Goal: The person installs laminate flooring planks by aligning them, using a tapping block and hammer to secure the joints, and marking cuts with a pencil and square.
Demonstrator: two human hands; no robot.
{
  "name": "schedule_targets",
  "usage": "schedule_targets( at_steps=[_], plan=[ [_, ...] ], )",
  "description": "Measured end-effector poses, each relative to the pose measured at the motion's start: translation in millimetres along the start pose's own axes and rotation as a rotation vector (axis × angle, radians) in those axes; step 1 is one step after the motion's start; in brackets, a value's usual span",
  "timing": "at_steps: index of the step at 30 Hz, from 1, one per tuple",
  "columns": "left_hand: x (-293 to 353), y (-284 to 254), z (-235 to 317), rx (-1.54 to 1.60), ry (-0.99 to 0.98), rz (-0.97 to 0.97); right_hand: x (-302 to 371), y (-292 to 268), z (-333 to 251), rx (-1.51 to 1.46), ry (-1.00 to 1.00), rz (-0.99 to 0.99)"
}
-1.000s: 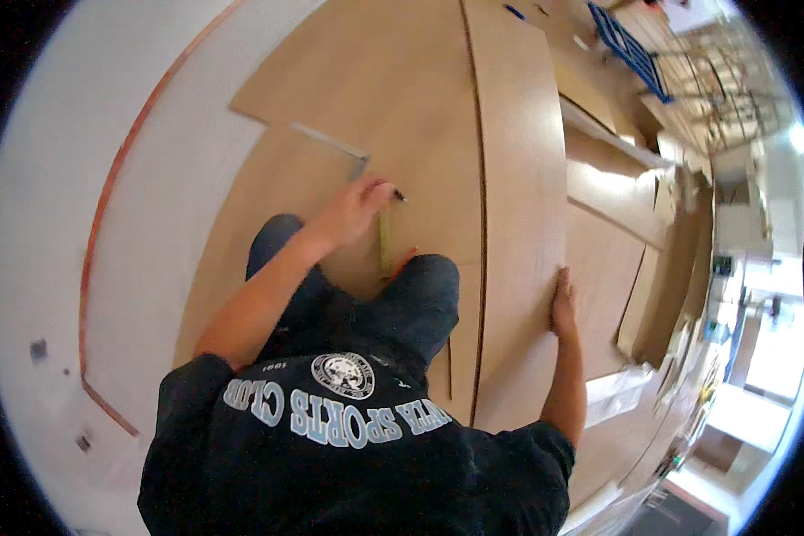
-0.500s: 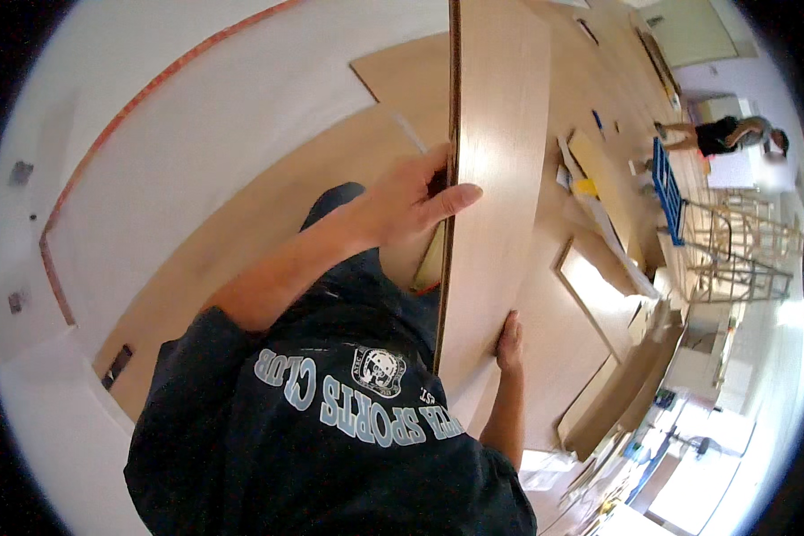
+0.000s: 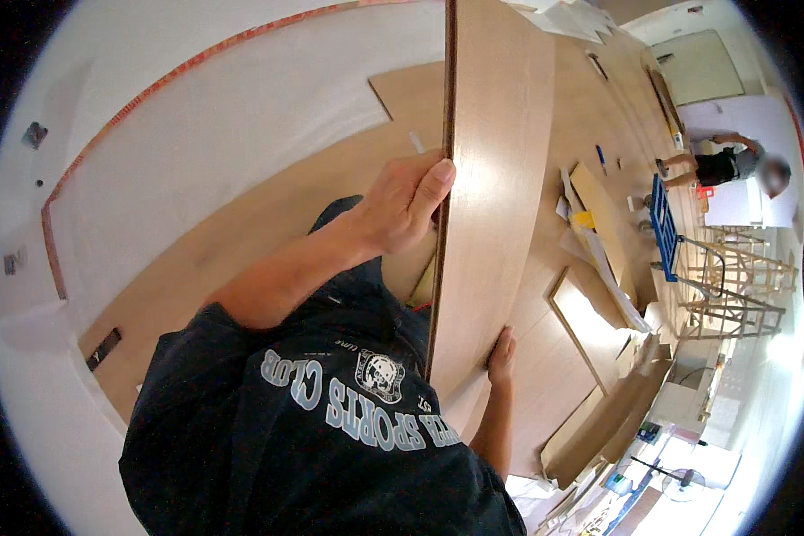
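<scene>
A long, light wood-look floor plank (image 3: 500, 116) is held up in front of me, its dark narrow edge facing left. My left hand (image 3: 408, 204) grips that edge, thumb on top and the other fingers curled, partly hidden behind the plank. Lower down, my right hand (image 3: 502, 355) is closed against the plank's right side; part of its grip is hidden. Below lie matching laid boards (image 3: 232, 237), bordered on the left by pale underlay sheeting (image 3: 259, 116).
Orange-red tape (image 3: 152, 94) runs along the underlay. To the right are opened cardboard packaging (image 3: 612, 415), a loose board (image 3: 590, 313), a blue platform cart (image 3: 662, 228) and stepladders (image 3: 732, 286). Another person (image 3: 737, 163) stands beyond them, near a wall.
My left thumb has drawn back from the plank's face to its edge. My right hand sits slightly lower and further left in view. The other person's arm is now raised toward the wall.
</scene>
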State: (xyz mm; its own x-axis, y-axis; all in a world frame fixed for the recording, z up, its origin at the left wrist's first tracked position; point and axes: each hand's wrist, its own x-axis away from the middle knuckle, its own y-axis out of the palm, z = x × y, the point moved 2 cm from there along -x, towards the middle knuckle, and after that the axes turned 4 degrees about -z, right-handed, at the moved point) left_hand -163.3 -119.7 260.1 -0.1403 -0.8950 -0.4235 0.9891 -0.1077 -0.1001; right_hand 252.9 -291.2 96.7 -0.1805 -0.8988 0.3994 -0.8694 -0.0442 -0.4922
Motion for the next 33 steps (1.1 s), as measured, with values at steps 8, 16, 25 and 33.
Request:
schedule_targets(
  at_steps=[8, 16, 25, 33],
  plan=[
    [-6, 26, -22, -0.042, 0.182, 0.067, 11, -18, 28, 0.045, 0.062, 0.088],
    [-30, 21, -44, 0.062, 0.307, 0.164, 6, -9, 49, 0.027, 0.203, 0.152],
    [-74, -8, 12, 0.254, 0.151, 0.292, 14, -28, 27, 0.089, 0.281, 0.063],
    [42, 60, -119, 0.29, -0.409, -0.102, 40, -86, -12, 0.108, 0.297, 0.032]
  ],
)
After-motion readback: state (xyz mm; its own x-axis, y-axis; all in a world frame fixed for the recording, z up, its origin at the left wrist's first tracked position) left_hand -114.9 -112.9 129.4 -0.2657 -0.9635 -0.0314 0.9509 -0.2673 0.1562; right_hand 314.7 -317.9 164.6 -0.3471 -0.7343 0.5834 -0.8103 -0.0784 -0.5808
